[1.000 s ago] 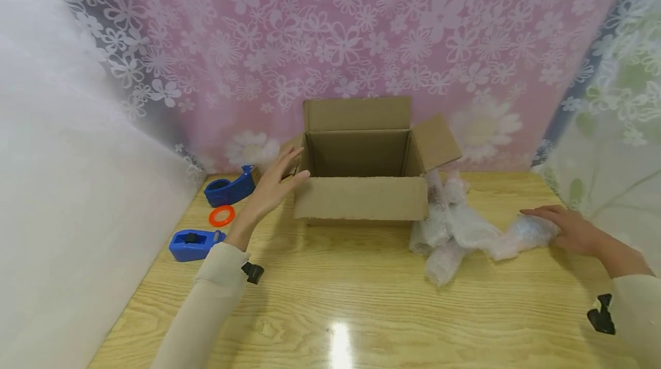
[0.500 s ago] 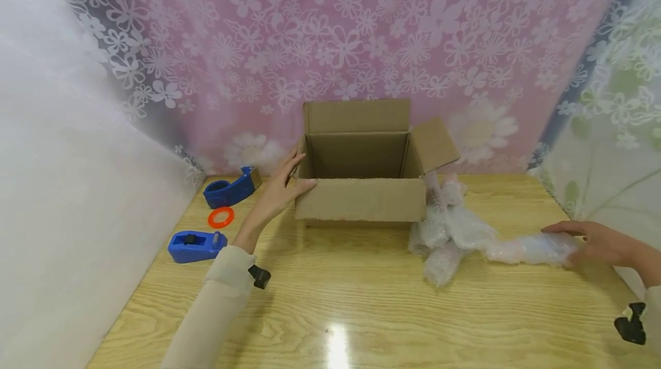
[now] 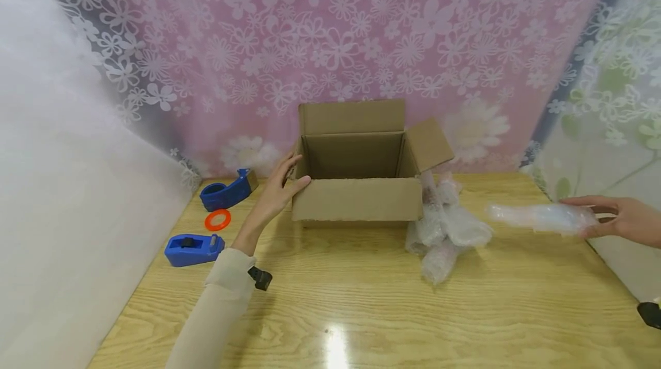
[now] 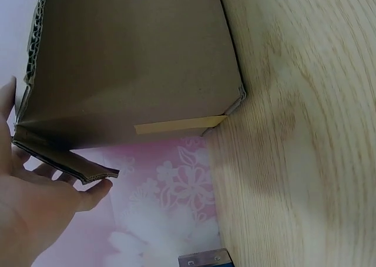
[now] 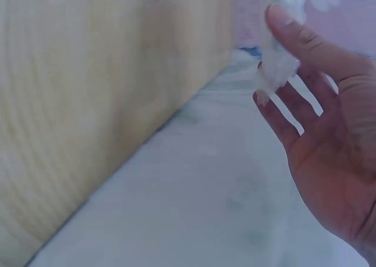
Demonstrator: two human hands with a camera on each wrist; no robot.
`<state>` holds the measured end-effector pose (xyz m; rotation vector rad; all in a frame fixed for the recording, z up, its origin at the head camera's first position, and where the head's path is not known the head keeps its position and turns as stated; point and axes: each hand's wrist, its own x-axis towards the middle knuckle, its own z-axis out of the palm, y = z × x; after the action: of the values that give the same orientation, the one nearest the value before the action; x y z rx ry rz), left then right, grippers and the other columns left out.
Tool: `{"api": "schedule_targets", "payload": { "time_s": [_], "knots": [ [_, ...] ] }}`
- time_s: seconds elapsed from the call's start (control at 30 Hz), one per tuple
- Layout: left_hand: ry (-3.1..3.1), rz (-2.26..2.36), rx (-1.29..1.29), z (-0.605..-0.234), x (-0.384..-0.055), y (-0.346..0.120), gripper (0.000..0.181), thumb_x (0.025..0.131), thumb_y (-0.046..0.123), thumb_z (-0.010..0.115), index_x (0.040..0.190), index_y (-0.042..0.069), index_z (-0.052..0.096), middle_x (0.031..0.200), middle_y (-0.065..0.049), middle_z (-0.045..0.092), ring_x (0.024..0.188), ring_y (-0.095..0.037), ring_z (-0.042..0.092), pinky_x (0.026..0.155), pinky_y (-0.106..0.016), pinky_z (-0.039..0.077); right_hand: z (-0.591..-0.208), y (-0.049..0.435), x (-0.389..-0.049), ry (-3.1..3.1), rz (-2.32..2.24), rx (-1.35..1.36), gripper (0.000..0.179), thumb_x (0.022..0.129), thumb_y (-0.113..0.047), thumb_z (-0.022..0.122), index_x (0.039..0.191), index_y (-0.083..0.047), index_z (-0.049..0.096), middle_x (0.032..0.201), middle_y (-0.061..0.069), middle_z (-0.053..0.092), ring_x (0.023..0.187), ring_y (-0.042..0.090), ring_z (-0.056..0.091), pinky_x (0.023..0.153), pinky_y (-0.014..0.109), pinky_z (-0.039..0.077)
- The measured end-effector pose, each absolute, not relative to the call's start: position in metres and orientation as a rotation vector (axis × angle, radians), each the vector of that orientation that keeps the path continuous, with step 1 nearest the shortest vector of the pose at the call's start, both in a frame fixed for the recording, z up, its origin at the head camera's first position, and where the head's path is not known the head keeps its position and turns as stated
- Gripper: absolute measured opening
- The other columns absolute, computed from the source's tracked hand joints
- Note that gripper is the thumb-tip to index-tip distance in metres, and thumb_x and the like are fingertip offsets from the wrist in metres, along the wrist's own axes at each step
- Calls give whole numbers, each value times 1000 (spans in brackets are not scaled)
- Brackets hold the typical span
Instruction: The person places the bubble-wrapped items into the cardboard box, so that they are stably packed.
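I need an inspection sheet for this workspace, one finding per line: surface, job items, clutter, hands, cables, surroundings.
Surface: wood-grain table, glare at the near side.
Job items: open cardboard box, its floor hidden; bubble-wrapped item in hand; bubble-wrapped bundles at the box's right, contents unclear.
Clutter: blue desk tape dispenser, blue packing tape dispenser and orange ring, left of the box.
Hands: left hand touches the box's left flap; right hand pinches one end of the bubble-wrapped item.
Cables: nothing seen.
Surroundings: pink floral backdrop behind, white sheeting at left.
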<state>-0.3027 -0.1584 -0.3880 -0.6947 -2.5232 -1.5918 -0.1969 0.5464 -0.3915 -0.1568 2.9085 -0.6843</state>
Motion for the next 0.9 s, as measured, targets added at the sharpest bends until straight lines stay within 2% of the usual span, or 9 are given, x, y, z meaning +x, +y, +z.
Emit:
{"api": "schedule_targets", "payload": {
  "time_s": [0.1,0.23,0.3,0.37,0.43,0.47,0.63,0.73,0.9],
  "knots": [
    [-2511,-1625,-704,-388,-302,-158,68,105,40,64,163,24,35,174,4,12,157,-27,20,125,-56,20,-373,542,-200,2918,-691,-92,94,92,-40,79,165,-10,28,155,48,16,122,66,35,84,74,45],
    [-2506,-1668,-703,-389,-302,-157,65,107,33,62,164,25,32,175,2,7,159,-28,15,125,-57,17,-350,533,-207,2929,-754,-60,92,98,-45,73,168,-14,21,164,41,8,127,66,29,86,77,37],
    [-2509,-1682,-698,-384,-297,-155,65,107,28,61,165,20,30,175,-3,6,159,-30,13,125,-58,16,-341,528,-209,2938,-847,-67,86,101,-43,70,168,-19,22,174,20,2,130,64,26,89,78,32],
    [-2508,-1688,-690,-384,-298,-154,66,107,24,60,165,17,29,175,-6,6,159,-32,12,125,-59,16,-332,523,-212,2945,-935,-81,80,103,-40,66,168,-25,22,174,-6,3,133,62,24,93,79,28],
    [-2506,-1681,-681,-384,-299,-153,66,107,24,61,165,15,30,175,-6,7,159,-33,12,125,-60,17,-325,517,-214,2976,-1005,-105,73,105,-37,65,167,-28,27,165,-23,16,134,54,26,95,80,26],
    [-2502,-1680,-681,-385,-300,-152,67,107,26,62,165,15,31,175,-5,8,159,-32,13,124,-60,17,-320,512,-215,2989,-1018,-108,71,105,-37,64,166,-31,28,160,-26,21,134,54,26,96,80,26],
    [-2454,-1686,-682,-395,-307,-154,67,105,34,64,164,21,34,174,2,12,159,-28,15,123,-60,22,-295,476,-222,3052,-1056,-111,68,103,-38,68,163,-37,36,165,-21,22,138,45,27,97,78,26],
    [-2405,-1706,-691,-400,-309,-154,66,105,33,65,163,20,36,174,2,15,159,-26,15,122,-61,23,-280,453,-229,3033,-1088,-182,66,103,-36,68,162,-37,38,170,-16,18,147,45,22,99,78,24],
    [-2347,-1734,-690,-407,-311,-152,65,105,28,65,163,17,37,173,7,18,159,-24,16,122,-62,20,-258,415,-243,2966,-1086,-251,66,101,-39,70,161,-36,41,174,2,15,148,51,25,103,75,28]
  ]
}}
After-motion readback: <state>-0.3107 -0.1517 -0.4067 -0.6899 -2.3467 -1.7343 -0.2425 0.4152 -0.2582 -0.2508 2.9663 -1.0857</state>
